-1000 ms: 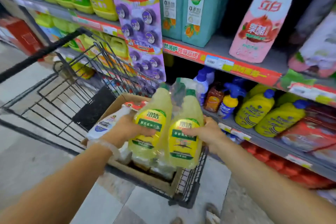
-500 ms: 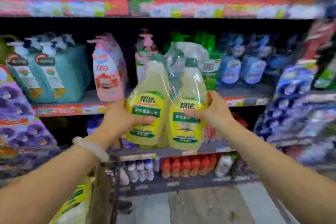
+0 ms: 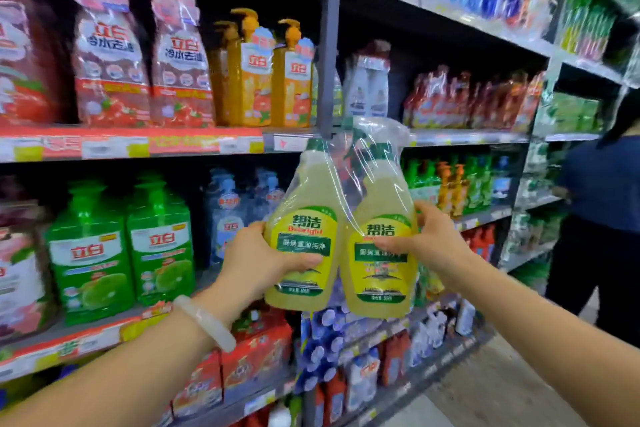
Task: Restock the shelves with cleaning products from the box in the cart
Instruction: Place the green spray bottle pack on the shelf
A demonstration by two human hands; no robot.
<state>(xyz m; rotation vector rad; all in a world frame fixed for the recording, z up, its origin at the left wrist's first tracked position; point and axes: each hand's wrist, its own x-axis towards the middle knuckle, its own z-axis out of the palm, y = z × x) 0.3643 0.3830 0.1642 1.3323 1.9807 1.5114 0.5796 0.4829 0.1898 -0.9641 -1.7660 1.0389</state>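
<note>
I hold a twin pack of yellow cleaner spray bottles (image 3: 343, 246), wrapped in clear plastic, upright at chest height in front of the shelves (image 3: 138, 146). My left hand (image 3: 256, 263) grips the left bottle, thumb across its green label. My right hand (image 3: 429, 243) grips the right bottle from the right side. The pack hangs in the air, apart from the shelf boards. The cart and the box are out of view.
The shelves are full: pink and orange pump bottles (image 3: 242, 73) on the upper board, green detergent jugs (image 3: 121, 253) on the board below, red and blue packs lower down. A person in a dark blue top (image 3: 602, 218) stands at the right, in the aisle.
I lifted the twin pack out of the box in the cart and turned right along the shelves. Both hands keep the same grip. The cart has left the view.
</note>
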